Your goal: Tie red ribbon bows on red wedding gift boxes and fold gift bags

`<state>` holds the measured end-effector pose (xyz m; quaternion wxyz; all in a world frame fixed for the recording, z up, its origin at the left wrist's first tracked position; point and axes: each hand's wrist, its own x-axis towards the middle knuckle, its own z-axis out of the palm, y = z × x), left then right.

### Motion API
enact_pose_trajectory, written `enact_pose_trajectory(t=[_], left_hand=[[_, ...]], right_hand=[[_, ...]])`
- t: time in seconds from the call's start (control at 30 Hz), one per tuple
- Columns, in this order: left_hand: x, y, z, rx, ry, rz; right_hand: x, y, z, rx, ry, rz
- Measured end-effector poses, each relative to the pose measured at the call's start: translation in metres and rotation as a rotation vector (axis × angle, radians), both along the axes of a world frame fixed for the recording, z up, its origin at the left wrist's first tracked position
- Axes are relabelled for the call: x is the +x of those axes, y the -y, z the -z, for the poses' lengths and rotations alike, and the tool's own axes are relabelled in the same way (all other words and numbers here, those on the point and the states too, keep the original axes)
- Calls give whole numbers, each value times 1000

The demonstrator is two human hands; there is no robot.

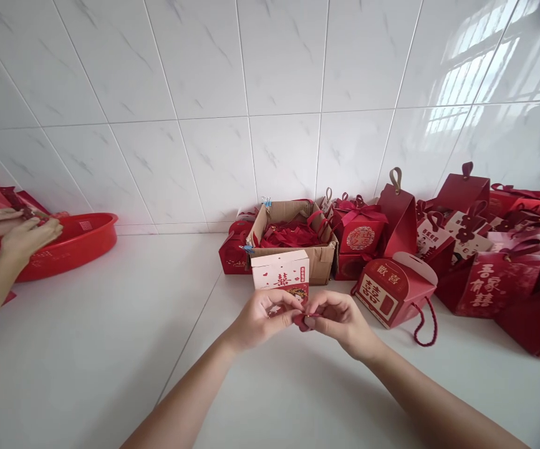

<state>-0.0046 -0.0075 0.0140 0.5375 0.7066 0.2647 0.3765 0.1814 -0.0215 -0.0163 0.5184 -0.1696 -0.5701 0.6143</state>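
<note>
My left hand (pixel 255 321) and my right hand (pixel 347 324) meet in front of me, both closed with the fingertips pinched. Between them is a small dark red ribbon piece (pixel 302 323), with a tiny gold-coloured spot on it; the fingers cover most of it. Just behind my hands stands a white and red gift box (pixel 277 269), its lower part partly hidden by them. Beyond that box is an open cardboard box (pixel 323 265) holding a heap of red ribbons (pixel 291 236). Blue clips grip its left edge.
To the right, a red gift box with a rope handle (pixel 385 293) leans near several red gift bags (pixel 489 284). Stacked red boxes (pixel 361 237) flank the cardboard box. At far left, another person's hands (pixel 27 237) hold something above a red plastic basin (pixel 87 243). A tiled wall rises behind.
</note>
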Motion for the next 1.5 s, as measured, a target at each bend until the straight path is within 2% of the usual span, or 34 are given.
enact_pose_trajectory(t=[0.1, 0.17, 0.43, 0.63, 0.73, 0.8, 0.87, 0.9, 0.97, 1.0, 1.03, 1.07, 1.1, 1.17, 1.27, 1.33, 1.43, 1.5], left_hand=[[-1, 2, 1, 76, -46, -42], [-1, 2, 1, 78, -70, -14], [0, 1, 4, -2, -144, 104], [-2, -2, 8, -118, -91, 142], [-1, -1, 6, -73, -125, 123], [-2, 2, 2, 40, -157, 90], [-6, 3, -1, 276, -182, -16], [-8, 2, -2, 444, -189, -123], [-14, -4, -1, 786, -190, -447], [-17, -9, 0, 905, -181, -628], [-19, -14, 2, 957, -170, -785], [-22, -20, 3, 942, -164, -894], [-24, -25, 5, 874, -164, -940], [-26, -33, 8, 655, -164, -870], [-26, -37, 10, 394, -103, -656], [-25, -35, 10, 355, -69, -596], [-21, -30, 10, 385, -61, -570], [-19, -25, 9, 396, -60, -543]], right_hand=[[0, -2, 1, -51, 29, -20], [1, -2, 2, -70, 58, -49], [5, -4, 7, -193, 70, -263], [-2, -4, 11, -252, -31, -317], [-3, -4, 11, -258, -9, -299], [-1, -5, 9, -262, 25, -276], [0, -5, 6, -243, 51, -233], [1, -5, 4, -218, 58, -197], [1, -5, 1, -146, 56, -101], [1, -5, -1, -113, 52, -52], [1, -4, -2, -84, 53, -7], [1, -4, -2, -59, 63, 30], [1, -4, -2, -29, 89, 61], [0, -3, -1, 62, 177, 136], [-1, -1, 1, 207, 304, 295], [-1, -1, 1, 244, 351, 401], [1, -3, 2, 282, 380, 536], [3, -6, 2, 293, 375, 570]])
